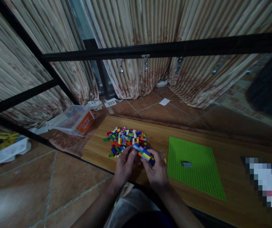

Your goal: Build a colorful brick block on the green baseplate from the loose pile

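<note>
Between my two hands is a bar of joined toy bricks (144, 154) in blue, yellow and other colours, tilted down to the right. My right hand (157, 166) is closed around its right end. My left hand (125, 163) has its thumb and fingers pinched at the left end, by a blue brick. Whether a separate small brick is in that pinch, I cannot tell. Just beyond my hands lies a heap of loose bricks (126, 136) in many colours. A green baseplate (197, 174) lies to the right, with a grey brick (187, 164) on it.
The wooden table (98, 133) runs from left to right below me. A clear plastic box (75, 118) with an orange label stands past its left end. A black metal bar (150, 50) crosses behind, before striped curtains (136, 28). A blurred-out item (267, 183) sits far right.
</note>
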`<action>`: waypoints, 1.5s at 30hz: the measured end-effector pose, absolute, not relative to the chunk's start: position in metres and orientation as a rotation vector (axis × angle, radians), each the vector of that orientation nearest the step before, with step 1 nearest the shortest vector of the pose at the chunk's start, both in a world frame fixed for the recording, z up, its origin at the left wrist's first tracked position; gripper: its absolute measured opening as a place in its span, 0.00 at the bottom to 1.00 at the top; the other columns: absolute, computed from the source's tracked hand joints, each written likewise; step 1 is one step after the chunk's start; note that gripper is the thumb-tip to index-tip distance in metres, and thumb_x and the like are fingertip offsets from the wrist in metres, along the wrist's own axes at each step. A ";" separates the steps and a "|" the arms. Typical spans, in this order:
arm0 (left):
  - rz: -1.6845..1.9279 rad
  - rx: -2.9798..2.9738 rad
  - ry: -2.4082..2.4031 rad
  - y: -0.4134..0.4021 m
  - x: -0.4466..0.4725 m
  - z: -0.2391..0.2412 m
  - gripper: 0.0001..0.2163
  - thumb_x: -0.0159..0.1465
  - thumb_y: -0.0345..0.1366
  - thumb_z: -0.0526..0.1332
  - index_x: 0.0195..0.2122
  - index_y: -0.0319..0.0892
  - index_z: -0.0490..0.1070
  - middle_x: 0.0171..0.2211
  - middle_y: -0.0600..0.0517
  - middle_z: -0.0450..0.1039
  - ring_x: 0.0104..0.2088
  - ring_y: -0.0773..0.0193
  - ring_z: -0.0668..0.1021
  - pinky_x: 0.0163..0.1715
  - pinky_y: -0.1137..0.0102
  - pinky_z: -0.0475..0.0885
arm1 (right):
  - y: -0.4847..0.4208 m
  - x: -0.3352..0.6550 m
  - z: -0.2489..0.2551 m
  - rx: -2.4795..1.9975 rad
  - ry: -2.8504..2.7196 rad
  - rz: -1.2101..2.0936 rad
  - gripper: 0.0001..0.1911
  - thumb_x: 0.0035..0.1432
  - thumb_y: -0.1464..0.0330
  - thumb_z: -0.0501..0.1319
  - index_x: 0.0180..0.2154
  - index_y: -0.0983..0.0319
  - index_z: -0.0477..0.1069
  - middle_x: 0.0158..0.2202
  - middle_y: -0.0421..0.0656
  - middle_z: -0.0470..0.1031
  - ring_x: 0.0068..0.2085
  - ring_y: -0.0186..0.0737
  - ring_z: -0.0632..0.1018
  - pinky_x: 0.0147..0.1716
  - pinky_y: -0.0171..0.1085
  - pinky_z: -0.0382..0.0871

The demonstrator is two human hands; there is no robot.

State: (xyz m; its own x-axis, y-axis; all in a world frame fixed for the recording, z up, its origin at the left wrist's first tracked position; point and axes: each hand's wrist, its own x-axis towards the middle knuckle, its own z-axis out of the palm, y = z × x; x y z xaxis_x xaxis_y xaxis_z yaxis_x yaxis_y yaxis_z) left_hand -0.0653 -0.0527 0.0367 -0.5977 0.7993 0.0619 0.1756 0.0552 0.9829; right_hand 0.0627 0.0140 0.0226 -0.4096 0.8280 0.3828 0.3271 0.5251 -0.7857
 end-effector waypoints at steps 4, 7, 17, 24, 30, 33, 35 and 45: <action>1.641 0.743 1.655 -0.039 -0.048 0.041 0.17 0.63 0.49 0.57 0.37 0.39 0.72 0.32 0.50 0.76 0.31 0.65 0.76 0.34 0.71 0.72 | 0.007 0.061 0.025 -0.903 -1.921 0.883 0.14 0.58 0.64 0.59 0.46 0.58 0.68 0.43 0.48 0.75 0.44 0.46 0.76 0.43 0.45 0.71; 1.672 0.758 1.746 -0.037 -0.046 0.040 0.17 0.63 0.50 0.56 0.36 0.39 0.72 0.31 0.50 0.75 0.31 0.64 0.75 0.34 0.70 0.71 | 0.010 0.065 0.030 -0.857 -1.907 0.997 0.15 0.57 0.62 0.61 0.47 0.58 0.69 0.43 0.47 0.75 0.42 0.44 0.76 0.42 0.43 0.72; 1.534 1.209 1.945 -0.041 -0.039 0.035 0.16 0.70 0.45 0.47 0.41 0.41 0.68 0.35 0.47 0.76 0.35 0.61 0.78 0.37 0.69 0.72 | 0.012 0.043 0.041 -0.940 -1.456 1.490 0.14 0.56 0.58 0.61 0.39 0.60 0.77 0.37 0.44 0.80 0.38 0.42 0.79 0.39 0.40 0.74; 1.513 1.135 2.207 -0.028 -0.030 0.031 0.18 0.70 0.46 0.44 0.33 0.43 0.66 0.26 0.48 0.73 0.28 0.61 0.77 0.29 0.69 0.70 | 0.003 0.029 0.030 -1.038 -1.171 1.560 0.17 0.55 0.54 0.61 0.36 0.60 0.77 0.36 0.45 0.81 0.39 0.43 0.80 0.43 0.43 0.72; 1.538 1.026 2.101 -0.020 -0.041 0.027 0.21 0.68 0.50 0.44 0.30 0.41 0.67 0.29 0.47 0.74 0.31 0.61 0.76 0.33 0.67 0.71 | 0.019 0.033 0.022 -1.108 -1.303 1.441 0.18 0.57 0.53 0.59 0.36 0.61 0.77 0.35 0.45 0.81 0.38 0.43 0.79 0.40 0.41 0.72; 1.507 1.009 2.071 -0.020 -0.049 0.027 0.21 0.68 0.50 0.46 0.28 0.41 0.68 0.27 0.48 0.73 0.29 0.61 0.75 0.31 0.68 0.69 | 0.036 0.042 0.016 -1.162 -1.603 1.241 0.15 0.58 0.57 0.59 0.39 0.59 0.76 0.38 0.45 0.80 0.39 0.43 0.79 0.42 0.42 0.72; 1.460 1.042 2.059 -0.022 -0.053 0.028 0.19 0.67 0.48 0.48 0.28 0.40 0.69 0.25 0.50 0.72 0.27 0.63 0.73 0.30 0.69 0.68 | 0.045 0.048 0.014 -1.156 -1.855 1.055 0.12 0.58 0.62 0.59 0.40 0.59 0.77 0.39 0.46 0.79 0.40 0.45 0.78 0.44 0.44 0.71; 1.305 1.205 1.957 -0.025 -0.050 0.035 0.14 0.67 0.42 0.51 0.32 0.40 0.70 0.28 0.51 0.72 0.30 0.64 0.73 0.33 0.70 0.66 | 0.056 0.048 0.029 -0.997 -1.694 1.404 0.18 0.57 0.56 0.58 0.40 0.60 0.78 0.36 0.45 0.81 0.38 0.42 0.79 0.40 0.40 0.71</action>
State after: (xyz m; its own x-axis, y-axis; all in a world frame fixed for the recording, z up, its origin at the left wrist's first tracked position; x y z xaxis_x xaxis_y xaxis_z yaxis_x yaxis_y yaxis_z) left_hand -0.0504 -0.0251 0.0352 -0.4878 0.8703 0.0686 0.3979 0.1517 0.9048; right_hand 0.0480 0.0560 0.0294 -0.4503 0.8917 0.0466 0.1198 0.1121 -0.9865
